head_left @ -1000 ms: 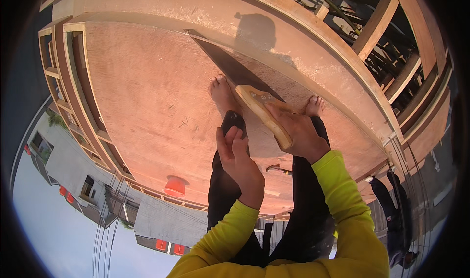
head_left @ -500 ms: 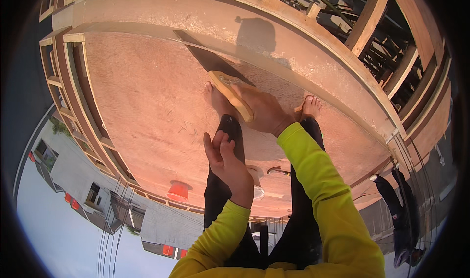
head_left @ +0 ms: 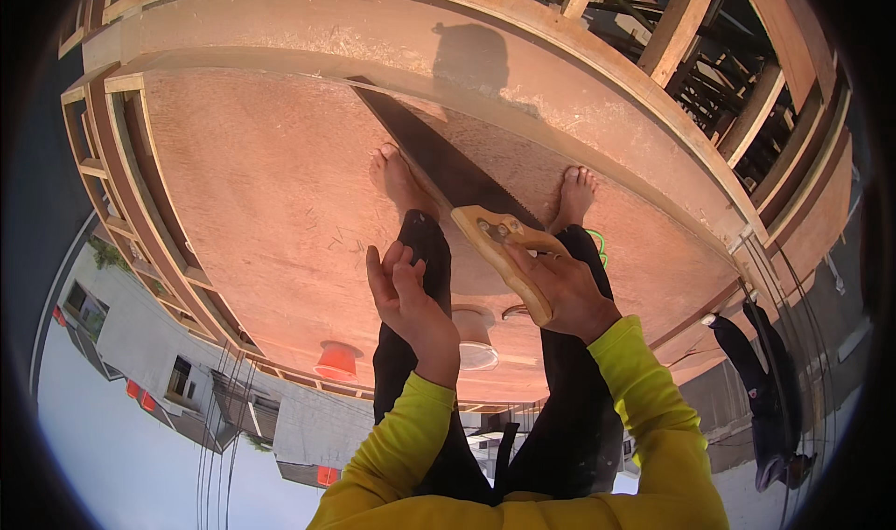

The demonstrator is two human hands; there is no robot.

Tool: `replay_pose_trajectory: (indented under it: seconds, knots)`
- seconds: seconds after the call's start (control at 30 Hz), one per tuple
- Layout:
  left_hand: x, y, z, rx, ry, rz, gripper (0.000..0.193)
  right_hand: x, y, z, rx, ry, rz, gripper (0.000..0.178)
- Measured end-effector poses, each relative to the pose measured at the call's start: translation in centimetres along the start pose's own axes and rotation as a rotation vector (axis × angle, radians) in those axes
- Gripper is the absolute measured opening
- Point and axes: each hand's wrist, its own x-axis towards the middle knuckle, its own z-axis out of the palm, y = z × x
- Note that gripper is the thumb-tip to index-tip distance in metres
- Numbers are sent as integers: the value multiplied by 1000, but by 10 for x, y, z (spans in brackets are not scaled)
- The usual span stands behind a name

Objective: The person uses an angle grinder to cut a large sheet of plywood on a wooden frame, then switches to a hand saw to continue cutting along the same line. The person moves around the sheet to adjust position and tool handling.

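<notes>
My right hand (head_left: 571, 297) is wrapped round the pale wooden handle of a handsaw (head_left: 443, 157). The saw's dark, toothed blade slants away to the upper left, and its tip reaches the long edge of the reddish plywood panel (head_left: 252, 175) between my bare feet and the raised board. Whether the teeth touch the wood I cannot tell. My left hand (head_left: 411, 301) is held in the air over my left leg, its fingers loosely bent and apart, with nothing in it.
A raised plywood strip (head_left: 280, 26) with timber edging runs along the far side. Wooden framing (head_left: 681, 26) borders a gap at the upper right. A red bucket (head_left: 338, 360) and a whitish bucket (head_left: 476, 339) stand near my legs. Another person (head_left: 765, 399) is at the lower right.
My right hand has drawn the saw back toward me and to the right, showing more of the blade. My left hand has shifted slightly left. The whitish bucket shows more fully.
</notes>
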Motion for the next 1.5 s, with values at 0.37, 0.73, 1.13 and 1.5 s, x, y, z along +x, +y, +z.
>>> replay_pose_trajectory:
  seconds: [0.37, 0.73, 1.13, 1.5]
  knots:
    - [270, 6, 71, 1074, -262, 1146, 38, 9, 21, -4, 30, -7, -31, 89]
    - [350, 84, 130, 2033, -925, 1570, 15, 4, 11, 16, -20, 39, -35, 68]
    - [67, 67, -1, 584, -399, 158, 56, 72, -32, -2, 1, 3, 38, 78]
    - [31, -12, -2, 201, -399, -175, 56, 63, -37, 54, -106, -62, 70, 72]
